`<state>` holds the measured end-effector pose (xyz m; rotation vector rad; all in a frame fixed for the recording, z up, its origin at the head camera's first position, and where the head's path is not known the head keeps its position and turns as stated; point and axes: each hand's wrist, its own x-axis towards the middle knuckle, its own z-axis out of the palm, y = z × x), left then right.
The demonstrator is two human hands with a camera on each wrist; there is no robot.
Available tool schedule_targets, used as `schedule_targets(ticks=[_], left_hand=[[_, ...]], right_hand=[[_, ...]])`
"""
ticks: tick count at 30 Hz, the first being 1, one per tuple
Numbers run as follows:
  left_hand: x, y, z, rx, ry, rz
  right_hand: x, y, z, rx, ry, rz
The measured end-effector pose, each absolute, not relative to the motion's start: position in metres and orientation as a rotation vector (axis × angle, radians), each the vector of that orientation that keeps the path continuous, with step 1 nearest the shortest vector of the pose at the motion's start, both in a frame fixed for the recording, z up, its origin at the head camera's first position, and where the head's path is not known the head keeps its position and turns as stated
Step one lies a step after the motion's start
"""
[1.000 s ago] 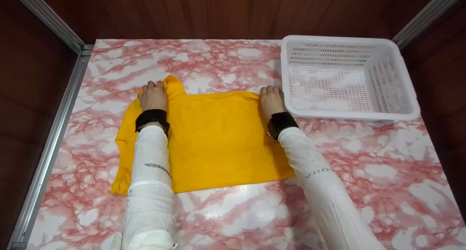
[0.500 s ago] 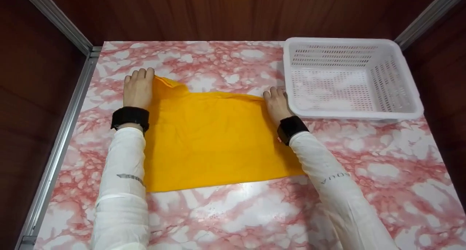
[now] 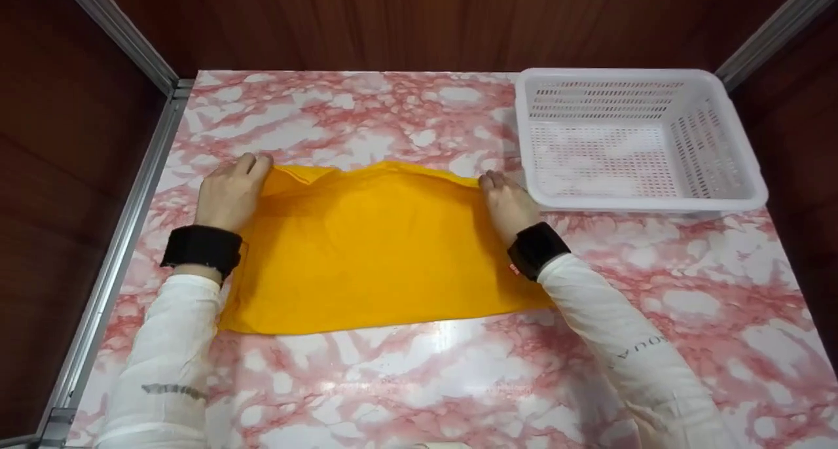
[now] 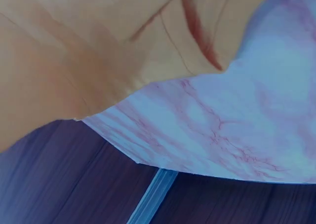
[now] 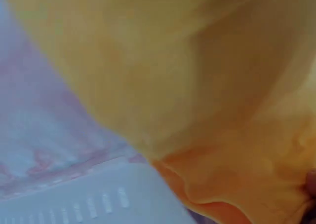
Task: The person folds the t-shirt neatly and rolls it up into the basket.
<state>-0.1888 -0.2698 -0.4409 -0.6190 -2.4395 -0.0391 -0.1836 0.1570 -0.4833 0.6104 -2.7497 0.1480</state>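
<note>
A yellow shirt [image 3: 380, 252], folded into a wide rectangle, spreads across the marbled table. My left hand [image 3: 229, 194] grips its far left corner, where a flap folds over beside the fingers. At the far right corner, my right hand [image 3: 510, 203] pinches the cloth near the basket. Between the hands the far edge bulges and looks slightly lifted; the near edge lies on the table. Yellow cloth [image 5: 138, 76] fills much of the right wrist view, with a fingertip at its right edge. In the left wrist view the cloth [image 4: 98, 46] looks paler, and the fingers cannot be made out.
A white plastic basket [image 3: 533, 203] with slotted sides stands at the back right, close to my right hand. Pink-and-white marbled table [image 3: 393, 377] surrounds the shirt. Dark wood panels [image 3: 419, 23] and metal rails [image 3: 124, 220] enclose the back and sides.
My left hand has moved left and then nearer, drawing the left part of the shirt outward. The left flap looks flatter. My right hand keeps its corner and has shifted slightly right and nearer.
</note>
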Motion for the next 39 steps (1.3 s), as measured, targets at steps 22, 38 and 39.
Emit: schedule_targets(ticks=[22, 38, 39], left_hand=[[-0.054, -0.273, -0.491, -0.675, -2.544, -0.227], [-0.088, -0.184, -0.497, -0.189, -3.245, -0.451], [-0.088, -0.179, -0.498, -0.172, -3.274, -0.423]], right_hand=[[-0.121, 0.213, -0.498, 0.795, -2.743, 0.449], [-0.136, 0.208, -0.505, 1.05, -2.93, 0.426], [-0.137, 0.206, -0.505, 1.088, -2.944, 0.414]])
